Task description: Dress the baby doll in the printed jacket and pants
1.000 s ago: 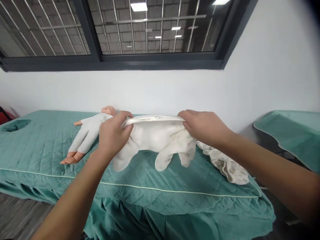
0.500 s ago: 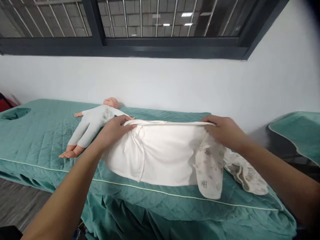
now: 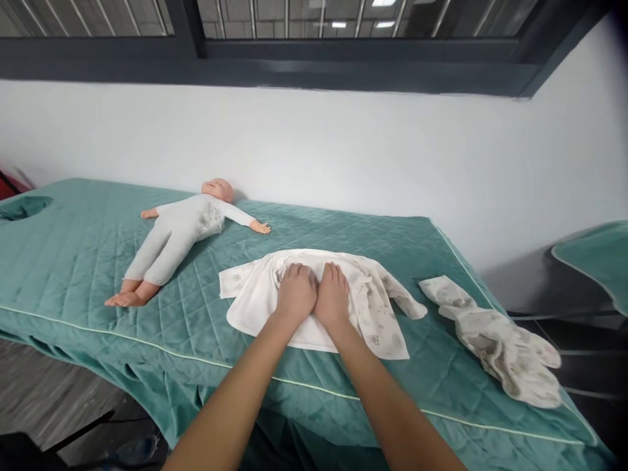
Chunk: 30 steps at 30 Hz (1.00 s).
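Note:
A small white printed garment (image 3: 383, 320) lies spread on the green quilted bed cover (image 3: 392, 229), its sleeves out to both sides. My left hand (image 3: 297, 291) and my right hand (image 3: 333, 294) rest side by side on its middle, thumbs close together. The fingers of both hands are bent down onto the cloth, and their tips are partly hidden, so whether they pinch any fabric does not show. To the left, a baby doll (image 3: 184, 226) in a pale suit lies on its back with its arms spread.
A crumpled white printed garment (image 3: 505, 347) lies near the bed's right end. Behind the bed are a white wall (image 3: 343, 144) and a dark window frame (image 3: 353, 69). Green fabric (image 3: 598, 261) shows at the far right.
The garment has gone from being held up by its edge to lying spread on the bed. My hands have come together at its middle. The view has shifted slightly.

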{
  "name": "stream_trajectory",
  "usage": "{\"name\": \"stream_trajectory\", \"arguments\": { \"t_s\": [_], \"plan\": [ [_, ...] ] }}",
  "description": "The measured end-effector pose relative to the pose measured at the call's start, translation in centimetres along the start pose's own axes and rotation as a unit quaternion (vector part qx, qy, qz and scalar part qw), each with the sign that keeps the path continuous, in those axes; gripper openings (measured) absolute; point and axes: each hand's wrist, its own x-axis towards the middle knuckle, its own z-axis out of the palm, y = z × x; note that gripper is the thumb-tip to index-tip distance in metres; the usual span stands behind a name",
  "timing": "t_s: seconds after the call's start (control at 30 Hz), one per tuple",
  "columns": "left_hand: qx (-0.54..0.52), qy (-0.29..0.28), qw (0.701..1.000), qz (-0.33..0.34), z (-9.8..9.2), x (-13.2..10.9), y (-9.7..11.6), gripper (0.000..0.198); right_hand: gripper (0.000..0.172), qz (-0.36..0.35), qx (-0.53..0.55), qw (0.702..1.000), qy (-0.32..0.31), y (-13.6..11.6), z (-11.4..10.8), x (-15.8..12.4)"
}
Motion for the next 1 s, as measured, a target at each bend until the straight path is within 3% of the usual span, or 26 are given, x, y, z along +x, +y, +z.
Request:
{"name": "stream_trajectory", "arguments": {
  "t_s": [0.2,0.3,0.4,0.53,0.6,0.83,1.0],
  "plan": [
    [0.048,0.023,0.992,-0.114,0.1,1.5,-0.7,0.056,0.058,0.115,-0.02,0.993,0.018,3.3,-2.8,2.5],
    [0.031,0.045,0.988,-0.147,-0.1,1.2,0.5,0.063,0.054,0.13,-0.002,0.99,0.049,4.2,-3.8,2.2],
    [0.007,0.079,0.983,-0.169,0.0,0.9,2.2,0.068,0.052,0.135,0.074,0.981,0.12,4.2,-4.1,2.1],
    [-0.022,0.13,0.972,-0.196,1.1,1.8,4.0,0.072,0.047,0.164,0.235,0.918,0.274,3.3,-3.9,3.7],
    [-0.031,0.14,0.968,-0.206,1.7,2.6,4.3,0.076,0.048,0.184,0.262,0.895,0.31,3.1,-3.6,4.8],
    [0.018,0.113,0.98,-0.164,1.8,5.9,2.3,0.075,0.047,0.222,0.205,0.925,0.23,5.2,-3.1,8.3],
    [0.059,0.076,0.985,-0.142,1.7,9.1,1.5,0.075,0.047,0.195,0.132,0.954,0.184,7.1,-3.6,11.2]
  ]
}}
